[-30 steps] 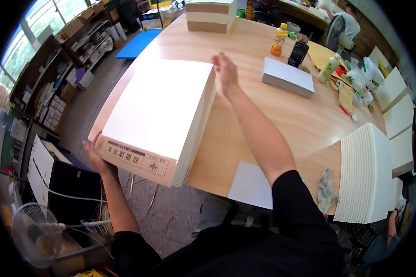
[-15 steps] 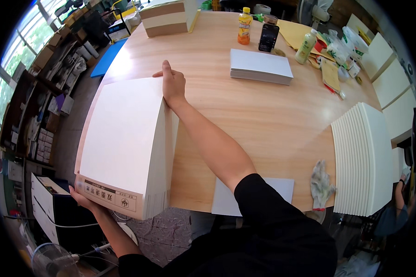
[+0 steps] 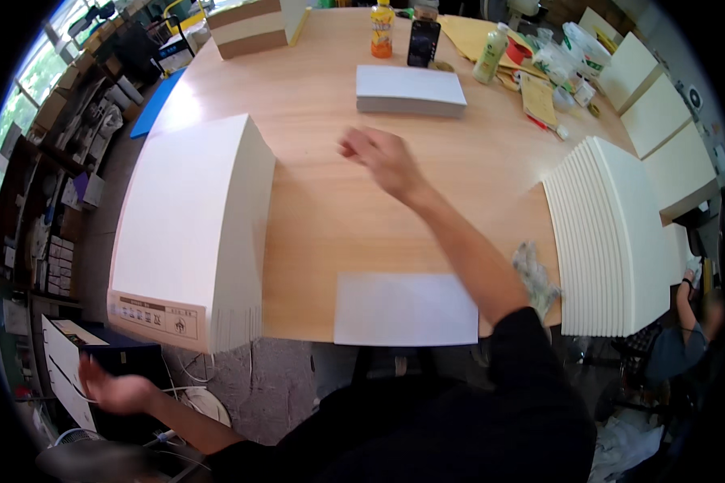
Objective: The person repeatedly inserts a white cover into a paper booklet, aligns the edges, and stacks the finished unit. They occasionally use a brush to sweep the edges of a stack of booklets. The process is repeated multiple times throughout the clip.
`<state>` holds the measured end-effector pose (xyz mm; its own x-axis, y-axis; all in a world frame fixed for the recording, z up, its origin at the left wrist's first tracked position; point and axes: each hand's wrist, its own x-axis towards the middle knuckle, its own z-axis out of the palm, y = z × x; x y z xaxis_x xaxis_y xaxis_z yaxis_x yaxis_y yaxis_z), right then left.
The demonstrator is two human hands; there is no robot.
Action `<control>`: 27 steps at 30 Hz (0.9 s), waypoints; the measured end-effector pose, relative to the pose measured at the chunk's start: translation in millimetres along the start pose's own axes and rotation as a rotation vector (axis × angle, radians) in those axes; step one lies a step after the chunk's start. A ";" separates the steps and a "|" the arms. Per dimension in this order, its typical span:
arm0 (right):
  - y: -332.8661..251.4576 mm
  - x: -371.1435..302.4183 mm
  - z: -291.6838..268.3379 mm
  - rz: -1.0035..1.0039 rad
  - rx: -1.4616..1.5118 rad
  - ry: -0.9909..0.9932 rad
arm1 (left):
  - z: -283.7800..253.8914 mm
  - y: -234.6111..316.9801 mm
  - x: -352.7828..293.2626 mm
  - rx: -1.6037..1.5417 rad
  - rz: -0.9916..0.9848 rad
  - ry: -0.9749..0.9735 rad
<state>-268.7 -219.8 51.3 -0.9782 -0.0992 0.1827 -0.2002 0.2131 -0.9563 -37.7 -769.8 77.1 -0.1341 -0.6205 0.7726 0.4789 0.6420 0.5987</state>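
A tall stack of large white paper sheets (image 3: pixel 177 201) stands along the table's left side, with a brown printed strip across its near end. My left hand (image 3: pixel 121 390) is off that stack, low in front of its near left corner, holding nothing, fingers stretched. Over the middle of the table my right hand (image 3: pixel 385 163) hangs in the air. Its fingers look bent and are smeared by motion; I see nothing in them. A white sheet or thin pad (image 3: pixel 407 310) lies flat at the near edge, left of my right forearm. Beyond my right hand sits a smaller white paper stack (image 3: pixel 411 87).
Fanned white pads (image 3: pixel 612 233) stand at the table's right, beside a grey work glove (image 3: pixel 536 278). A phone (image 3: pixel 423 43), an orange drink bottle (image 3: pixel 382 32) and a green bottle (image 3: pixel 491 55) are at the back. Another person's arm (image 3: pixel 686 310) shows at far right.
Both hands have let go of the tall paper stack. My right hand has moved right over the table; my left has dropped toward me. The view has shifted, so the table contents appear displaced.
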 end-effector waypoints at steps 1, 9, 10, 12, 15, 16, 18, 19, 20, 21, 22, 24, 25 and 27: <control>12.7 -41.8 -28.7 -0.053 -0.133 0.078 | -4.7 20.8 -10.2 0.092 0.411 -0.049; 4.6 -257.3 -104.0 -0.149 -0.937 -0.214 | 155.2 181.2 -219.1 0.024 0.397 -1.843; -2.2 -268.8 -103.7 -0.143 -0.945 -0.246 | 161.8 178.2 -226.3 0.034 0.432 -1.881; -13.6 -286.5 -98.5 -0.129 -0.964 -0.309 | 170.9 172.7 -235.0 0.049 0.503 -1.955; -10.8 -303.1 -91.5 -0.098 -1.018 -0.326 | 178.2 174.0 -241.1 0.082 0.564 -1.975; -8.2 -306.2 -91.7 -0.094 -1.036 -0.337 | 178.0 174.3 -243.1 0.073 0.559 -1.970; -2.2 -310.4 -92.2 -0.086 -1.067 -0.362 | 172.9 175.4 -246.4 0.059 0.547 -1.960; -0.1 -311.0 -92.1 -0.088 -1.081 -0.366 | 170.8 176.5 -246.8 0.065 0.544 -1.949; 1.5 -311.1 -92.0 -0.091 -1.095 -0.371 | 168.7 177.7 -247.0 0.071 0.541 -1.937; 2.3 -310.3 -92.5 -0.094 -1.114 -0.373 | 168.0 178.6 -247.3 0.073 0.539 -1.922; 2.7 -310.8 -92.2 -0.092 -1.099 -0.368 | 166.8 179.3 -247.4 0.080 0.537 -1.928; 3.0 -313.9 -90.3 -0.089 -1.070 -0.356 | 164.7 181.1 -246.7 0.096 0.535 -1.938; 3.8 -315.4 -89.6 -0.094 -1.066 -0.348 | 164.5 182.5 -246.0 0.102 0.545 -1.943; 6.6 -318.2 -88.4 -0.101 -1.059 -0.331 | 166.3 185.3 -244.5 0.112 0.566 -1.954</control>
<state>36.3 -100.8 7.1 -0.9231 -0.3834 0.0283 -0.3790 0.8953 -0.2340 -60.5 -424.3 34.2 -0.6204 0.7823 -0.0557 0.7594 0.6169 0.2068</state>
